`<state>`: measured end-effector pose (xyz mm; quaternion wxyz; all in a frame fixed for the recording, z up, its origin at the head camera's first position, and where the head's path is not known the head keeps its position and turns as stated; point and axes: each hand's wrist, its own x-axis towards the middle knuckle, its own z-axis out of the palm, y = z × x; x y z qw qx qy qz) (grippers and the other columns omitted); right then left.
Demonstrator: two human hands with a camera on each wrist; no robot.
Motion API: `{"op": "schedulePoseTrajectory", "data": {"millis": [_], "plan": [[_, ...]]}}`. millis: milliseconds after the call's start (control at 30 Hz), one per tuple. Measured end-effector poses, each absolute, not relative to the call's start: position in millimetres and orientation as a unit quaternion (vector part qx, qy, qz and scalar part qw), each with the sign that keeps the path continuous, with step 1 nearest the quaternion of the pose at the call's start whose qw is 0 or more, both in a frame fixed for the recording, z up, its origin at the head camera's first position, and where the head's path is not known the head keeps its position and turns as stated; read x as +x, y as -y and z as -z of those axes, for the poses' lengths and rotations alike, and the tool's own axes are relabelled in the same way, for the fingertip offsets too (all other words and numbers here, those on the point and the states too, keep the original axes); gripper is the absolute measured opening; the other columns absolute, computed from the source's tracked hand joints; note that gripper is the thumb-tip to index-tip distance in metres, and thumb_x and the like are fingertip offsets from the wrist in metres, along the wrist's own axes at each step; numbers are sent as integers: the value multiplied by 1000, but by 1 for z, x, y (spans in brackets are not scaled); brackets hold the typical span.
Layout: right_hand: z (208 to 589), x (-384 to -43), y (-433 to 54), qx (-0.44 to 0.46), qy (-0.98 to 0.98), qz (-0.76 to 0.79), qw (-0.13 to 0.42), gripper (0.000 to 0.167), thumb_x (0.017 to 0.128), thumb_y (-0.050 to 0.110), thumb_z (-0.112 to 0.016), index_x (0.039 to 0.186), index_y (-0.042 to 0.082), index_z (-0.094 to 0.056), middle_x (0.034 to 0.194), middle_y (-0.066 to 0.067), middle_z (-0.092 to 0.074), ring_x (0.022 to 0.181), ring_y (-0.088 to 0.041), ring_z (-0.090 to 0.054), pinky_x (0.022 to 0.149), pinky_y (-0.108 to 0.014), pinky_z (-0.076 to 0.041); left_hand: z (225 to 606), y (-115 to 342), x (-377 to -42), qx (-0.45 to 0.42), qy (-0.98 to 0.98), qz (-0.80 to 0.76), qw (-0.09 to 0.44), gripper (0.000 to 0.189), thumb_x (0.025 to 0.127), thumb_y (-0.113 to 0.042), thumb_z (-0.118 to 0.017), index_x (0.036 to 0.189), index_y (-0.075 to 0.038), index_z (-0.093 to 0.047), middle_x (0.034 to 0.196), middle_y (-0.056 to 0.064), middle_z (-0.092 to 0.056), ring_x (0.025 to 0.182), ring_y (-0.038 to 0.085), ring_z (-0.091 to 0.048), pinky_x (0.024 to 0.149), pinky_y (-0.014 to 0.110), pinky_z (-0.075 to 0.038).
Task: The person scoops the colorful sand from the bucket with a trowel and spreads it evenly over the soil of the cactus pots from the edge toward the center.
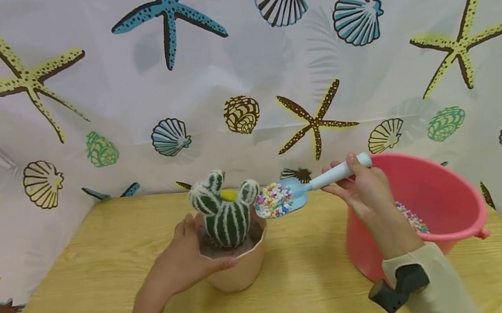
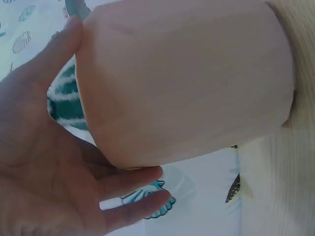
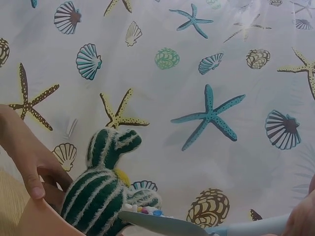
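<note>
A knitted-looking green cactus with white stripes (image 1: pixel 228 225) stands in a pale peach flowerpot (image 1: pixel 240 275) on the table. My left hand (image 1: pixel 180 262) holds the pot's rim from the left, thumb at the near side; the left wrist view shows its fingers spread along the pot wall (image 2: pixel 187 83). With my right hand (image 1: pixel 371 190) I grip the handle of a light blue trowel (image 1: pixel 301 192). Multicoloured pebbles (image 1: pixel 273 200) heap on its blade, which is level beside the cactus, over the pot's right rim. In the right wrist view the blade (image 3: pixel 167 224) partly hides the cactus's lower part.
A pink bucket (image 1: pixel 432 179) stands on the right under my right forearm, with more coloured pebbles (image 1: pixel 412 218) inside. The wooden table (image 1: pixel 309 298) ends at a hanging cloth (image 1: pixel 238 67) printed with starfish and shells.
</note>
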<state>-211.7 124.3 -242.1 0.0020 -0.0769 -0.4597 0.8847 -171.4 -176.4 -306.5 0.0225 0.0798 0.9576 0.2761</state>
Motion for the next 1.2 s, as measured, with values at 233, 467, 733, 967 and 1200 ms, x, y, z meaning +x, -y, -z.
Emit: {"op": "schedulePoseTrajectory", "data": {"millis": [233,467,733,967,1200], "plan": [[243,-212,-122,-78,476,-876,10,22,102,24,-36,120,11,-35,116,-12,-43,124,-34,-47,102,-49,-39,308,176,-172,74,-959,-271,31,121,69,-71,-68,151,0,-14,147,34,-23,118,51,-49,87,59,-47],[245,-215,-117,-66,491,-868,2,30,103,23,-34,128,5,-31,116,-13,-42,117,-31,-50,103,-50,-38,300,170,-165,54,-968,-243,22,119,67,-73,-69,150,-2,-21,138,33,-36,109,50,-55,81,58,-49],[246,-218,-108,-56,514,-856,15,13,103,20,-35,102,7,-40,110,-15,-44,93,-23,-59,101,-55,-39,298,173,-163,56,-964,-259,36,118,68,-66,-73,151,-3,-19,137,33,-36,108,49,-56,79,57,-50],[250,-220,-100,-41,547,-836,19,14,103,21,-38,102,7,-43,101,-8,-52,90,-19,-61,98,-55,-43,298,173,-163,52,-962,-263,41,118,68,-65,-74,151,-2,-19,139,33,-35,107,48,-57,80,57,-50],[250,-220,-95,-31,568,-822,21,16,102,24,-42,100,8,-43,97,-5,-53,89,-17,-63,93,-52,-48,298,174,-165,60,-962,-263,45,117,69,-64,-74,151,-1,-17,138,35,-34,107,48,-57,78,56,-51]]}}
